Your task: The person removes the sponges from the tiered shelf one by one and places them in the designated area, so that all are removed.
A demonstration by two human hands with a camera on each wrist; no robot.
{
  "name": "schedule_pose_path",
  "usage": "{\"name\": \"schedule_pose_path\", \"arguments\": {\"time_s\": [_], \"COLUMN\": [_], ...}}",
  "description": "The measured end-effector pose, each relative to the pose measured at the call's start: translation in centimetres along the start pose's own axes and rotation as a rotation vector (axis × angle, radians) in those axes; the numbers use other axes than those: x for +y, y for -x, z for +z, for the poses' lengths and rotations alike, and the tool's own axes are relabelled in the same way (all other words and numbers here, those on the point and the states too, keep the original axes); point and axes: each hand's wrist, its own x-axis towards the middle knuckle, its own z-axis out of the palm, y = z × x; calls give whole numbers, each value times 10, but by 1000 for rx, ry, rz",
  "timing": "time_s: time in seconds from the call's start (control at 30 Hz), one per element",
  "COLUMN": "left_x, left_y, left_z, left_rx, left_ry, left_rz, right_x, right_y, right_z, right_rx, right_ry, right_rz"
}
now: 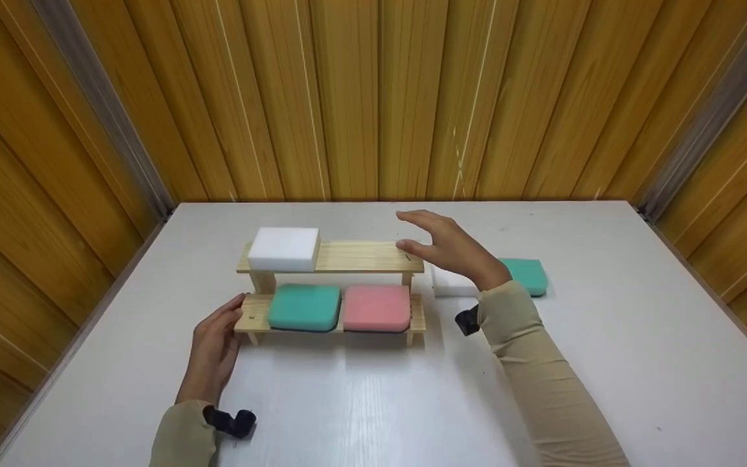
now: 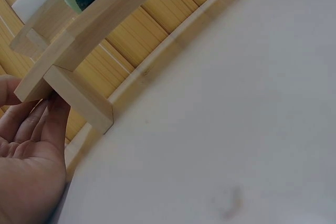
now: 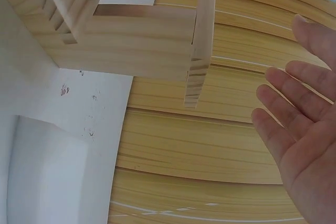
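Note:
A two-step wooden shelf (image 1: 360, 256) stands on the white table. At its lower left end my left hand (image 1: 213, 344) grips the board; in the left wrist view the thumb is at the board's end and the fingers curl beneath it. My right hand (image 1: 454, 250) is held by the upper step's right end, fingers extended and apart from the wood in the right wrist view. A white sponge block (image 1: 283, 250) lies on the upper step's left part. On the lower step a green sponge (image 1: 305, 307) and a pink sponge (image 1: 377, 307) lie side by side, both with dark undersides.
To the right of the shelf, a second white block (image 1: 452, 283) and another green sponge (image 1: 528, 276) lie on the table (image 1: 347, 402), partly hidden by my right hand and wrist. Wood-patterned panels (image 1: 347, 97) rise behind the table and on both sides.

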Motion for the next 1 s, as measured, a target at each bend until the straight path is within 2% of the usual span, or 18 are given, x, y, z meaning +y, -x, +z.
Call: {"name": "schedule_pose_path", "arguments": {"time_s": [0.13,0.33,0.67,1.0], "left_x": [0,1,2,2], "left_y": [0,1,4,4], "left_z": [0,0,0,1], "left_rx": [0,-5,-1,-16], "left_ry": [1,9,14,21], "left_rz": [1,6,-18,-8], "right_x": [-5,-13,-19,-27], "right_y": [-4,-9,-19,-25], "right_z": [2,6,15,18], "right_rx": [13,11,6,-23], "right_ry": [-3,-18,-32,-21], "right_rz": [-20,-1,-15,14]}}
